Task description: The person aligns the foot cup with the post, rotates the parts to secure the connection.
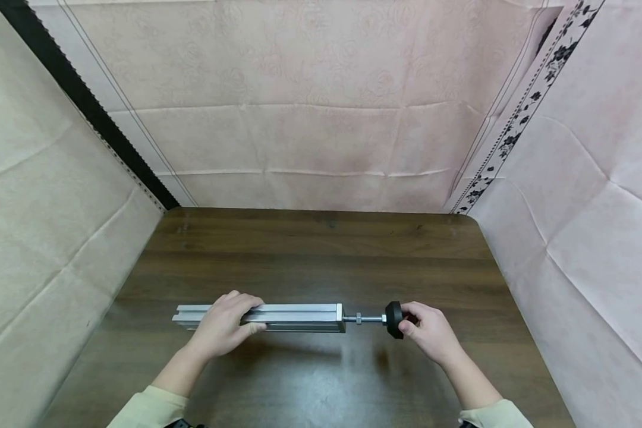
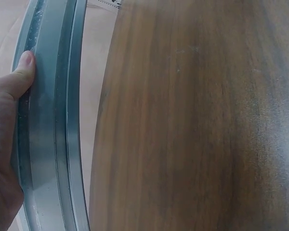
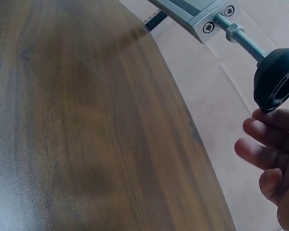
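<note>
A silver aluminium profile (image 1: 299, 313) with grooves along its sides is held level above the wooden table. My left hand (image 1: 227, 324) grips it around its left half, and the thumb (image 2: 24, 72) presses along a groove in the left wrist view. From the right end plate, with its two screws, a threaded rod (image 3: 250, 45) with a hex nut (image 3: 234, 32) sticks out. The rod ends in a black levelling foot (image 1: 393, 320). My right hand (image 1: 430, 330) holds this foot at its outer side; in the right wrist view, curled fingers touch its lower rim.
The brown wooden table (image 1: 321, 255) has rounded far corners. Pale patterned cloth (image 1: 321, 142) hangs behind it and on both sides, with a black strip (image 1: 96, 107) at the left and a floral border (image 1: 513, 137) at the right.
</note>
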A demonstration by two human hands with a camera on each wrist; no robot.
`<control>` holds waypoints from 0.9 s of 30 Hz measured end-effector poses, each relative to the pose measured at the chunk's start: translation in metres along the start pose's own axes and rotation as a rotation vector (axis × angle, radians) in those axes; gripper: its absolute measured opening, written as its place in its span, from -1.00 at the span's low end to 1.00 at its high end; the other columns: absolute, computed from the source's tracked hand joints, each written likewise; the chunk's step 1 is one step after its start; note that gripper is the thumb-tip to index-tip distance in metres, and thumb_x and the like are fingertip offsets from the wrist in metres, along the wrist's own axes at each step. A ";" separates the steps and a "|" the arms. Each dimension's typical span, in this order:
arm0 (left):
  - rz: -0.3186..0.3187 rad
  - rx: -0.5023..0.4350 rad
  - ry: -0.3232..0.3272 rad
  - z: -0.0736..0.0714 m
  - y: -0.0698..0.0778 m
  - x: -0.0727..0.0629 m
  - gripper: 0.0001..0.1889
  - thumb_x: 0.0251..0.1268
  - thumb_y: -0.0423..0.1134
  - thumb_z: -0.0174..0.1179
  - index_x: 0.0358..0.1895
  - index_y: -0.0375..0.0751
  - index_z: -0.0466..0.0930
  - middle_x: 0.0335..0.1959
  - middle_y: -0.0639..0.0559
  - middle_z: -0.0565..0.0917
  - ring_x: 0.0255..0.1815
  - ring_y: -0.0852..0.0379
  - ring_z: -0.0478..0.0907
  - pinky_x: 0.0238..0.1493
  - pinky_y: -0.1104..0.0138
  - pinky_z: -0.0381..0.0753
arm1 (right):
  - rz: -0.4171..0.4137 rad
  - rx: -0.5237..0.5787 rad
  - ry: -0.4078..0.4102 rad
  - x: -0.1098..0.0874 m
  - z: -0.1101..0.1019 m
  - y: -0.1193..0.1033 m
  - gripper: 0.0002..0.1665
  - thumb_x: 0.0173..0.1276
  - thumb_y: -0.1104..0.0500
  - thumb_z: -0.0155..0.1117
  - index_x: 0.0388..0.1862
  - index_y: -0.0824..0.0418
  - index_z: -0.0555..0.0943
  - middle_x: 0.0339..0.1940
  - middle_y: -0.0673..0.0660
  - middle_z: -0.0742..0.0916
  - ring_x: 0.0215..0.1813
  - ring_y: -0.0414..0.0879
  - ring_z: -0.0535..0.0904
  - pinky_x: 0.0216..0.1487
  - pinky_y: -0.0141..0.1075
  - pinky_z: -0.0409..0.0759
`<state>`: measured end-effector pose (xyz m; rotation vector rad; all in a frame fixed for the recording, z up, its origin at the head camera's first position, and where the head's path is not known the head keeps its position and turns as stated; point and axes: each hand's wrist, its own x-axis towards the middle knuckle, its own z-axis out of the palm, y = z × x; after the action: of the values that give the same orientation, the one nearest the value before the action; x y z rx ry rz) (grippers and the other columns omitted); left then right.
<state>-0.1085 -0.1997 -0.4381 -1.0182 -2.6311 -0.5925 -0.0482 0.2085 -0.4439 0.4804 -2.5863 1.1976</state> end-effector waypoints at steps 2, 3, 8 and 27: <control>-0.003 0.003 -0.001 0.000 0.000 0.000 -0.58 -0.07 0.01 0.39 -0.14 -0.11 0.59 -0.21 0.11 0.65 -0.22 0.16 0.49 -0.12 0.16 0.44 | 0.012 -0.008 -0.009 0.000 -0.002 0.000 -0.13 0.19 -0.47 -0.10 -0.16 0.28 0.64 -0.37 -0.01 0.67 -0.38 -0.33 0.50 -0.42 -0.36 0.48; -0.004 0.003 -0.001 -0.001 0.001 0.000 -0.58 -0.07 0.01 0.39 -0.14 -0.12 0.59 -0.21 0.11 0.65 -0.22 0.15 0.49 -0.12 0.16 0.44 | 0.008 -0.009 -0.011 0.000 -0.003 0.000 -0.12 0.20 -0.46 -0.10 -0.08 0.29 0.62 -0.31 0.04 0.69 -0.37 -0.32 0.52 -0.41 -0.36 0.49; -0.011 0.004 -0.003 -0.002 0.001 0.000 -0.58 -0.06 0.01 0.38 -0.13 -0.11 0.59 -0.20 0.12 0.65 -0.22 0.16 0.48 -0.14 0.17 0.44 | -0.054 0.013 -0.036 -0.003 -0.013 0.005 0.02 0.07 -0.46 0.05 0.37 0.15 0.32 0.11 0.14 0.60 -0.28 -0.21 0.55 -0.49 -0.40 0.42; -0.015 0.002 -0.007 -0.004 0.003 0.000 -0.58 -0.07 0.00 0.40 -0.14 -0.11 0.59 -0.21 0.12 0.65 -0.22 0.16 0.47 -0.12 0.18 0.43 | -0.187 -0.070 -0.062 -0.005 -0.013 0.008 0.07 -0.36 0.05 0.61 0.28 0.05 0.40 0.12 -0.02 0.50 -0.30 -0.23 0.52 -0.37 -0.47 0.42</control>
<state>-0.1065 -0.1997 -0.4335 -1.0022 -2.6468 -0.5903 -0.0455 0.2240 -0.4432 0.7366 -2.5570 1.0427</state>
